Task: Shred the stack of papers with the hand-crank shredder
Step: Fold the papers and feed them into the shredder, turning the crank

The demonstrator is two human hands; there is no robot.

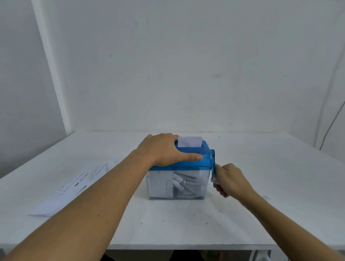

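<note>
Shredder (pixel 185 165), one boxy unit, is sitting near the middle of the white table (pixel 265 176), its top of glossy see-through blue plastic capping a clear bin that is holding a heap of white paper strips (pixel 182 183), some curled into little tubes. One white sheet (pixel 189 141) is standing upright in the slot on top, its upper edge straight and square. Two bare hands are working on it: the left hand (pixel 166 150) is lying palm down on the blue lid, fingers spread and thumb stretched straight along the front edge, pressing rather than clutching. The right hand (pixel 230 180) is curling its fingers tightly round the white knob (pixel 214 179) at the lower end of the single blue crank (pixel 213 161), which is hanging down the shredder's right side. One flat stack of papers (pixel 69 188), printed with faint dark marks, is lying on the table to the left, well apart from the shredder. Dark specks (pixel 199 212) are dotting the matt tabletop in front. One thin cable (pixel 338 112) is running down the plain wall.
</note>
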